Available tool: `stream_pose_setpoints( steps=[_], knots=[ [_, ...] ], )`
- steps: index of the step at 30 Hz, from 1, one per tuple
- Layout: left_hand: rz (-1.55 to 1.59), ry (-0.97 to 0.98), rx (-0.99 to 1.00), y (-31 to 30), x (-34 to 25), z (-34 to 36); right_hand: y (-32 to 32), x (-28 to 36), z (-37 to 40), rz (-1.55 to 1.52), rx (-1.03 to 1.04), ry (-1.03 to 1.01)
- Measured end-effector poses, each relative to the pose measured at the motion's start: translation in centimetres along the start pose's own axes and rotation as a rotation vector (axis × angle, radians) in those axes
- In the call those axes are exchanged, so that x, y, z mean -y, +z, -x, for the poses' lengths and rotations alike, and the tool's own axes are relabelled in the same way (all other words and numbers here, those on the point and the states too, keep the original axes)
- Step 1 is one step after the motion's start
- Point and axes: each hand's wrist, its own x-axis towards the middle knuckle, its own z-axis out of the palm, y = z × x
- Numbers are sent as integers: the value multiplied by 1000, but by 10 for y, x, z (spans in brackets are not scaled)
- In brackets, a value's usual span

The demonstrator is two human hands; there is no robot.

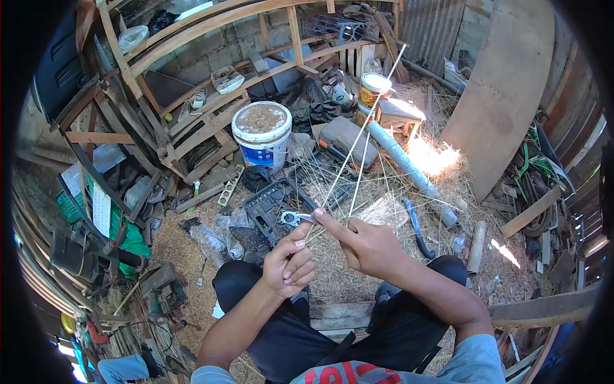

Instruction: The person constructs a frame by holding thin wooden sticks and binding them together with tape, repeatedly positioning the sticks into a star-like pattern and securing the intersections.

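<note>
A long, thin, pale strip [348, 159], like split bamboo or cane, slants up and away from my hands. My left hand [291, 265] is closed, pinching its near end between thumb and fingers. Against the same strip, a little higher, press the fingertips of my right hand [368, 246], index finger stretched out and the others curled. A second pale strip [362, 157] rises just behind the right hand's knuckles. Past the left thumb, a shiny metal tool with a rounded head [293, 218] overlaps the hand in this view.
An open black tool case [272, 208] lies on the shaving-covered floor beyond my knees. Around it stand a white bucket [262, 120], a grey pipe [409, 168] and a small wooden stool [400, 110]. A wooden beam [543, 313] crosses at right; a curved wooden frame [224, 22] stands behind.
</note>
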Motion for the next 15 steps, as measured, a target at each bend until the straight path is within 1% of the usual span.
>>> stream_pose_setpoints(
  steps=[5,8,11,12,15],
  knots=[
    [-71,-10,-4,8,-1,0,-7,-3,-3,-10,-20,53],
    [-133,-35,22,12,0,3,-14,-25,-8,-24,-136,146],
    [-177,-61,29,11,1,6,-17,-51,-10,-20,-262,160],
    [-182,-73,22,10,1,8,-18,-58,-12,-72,-306,167],
    [-174,-104,16,6,0,13,-36,-74,-11,-106,-304,319]
  ],
)
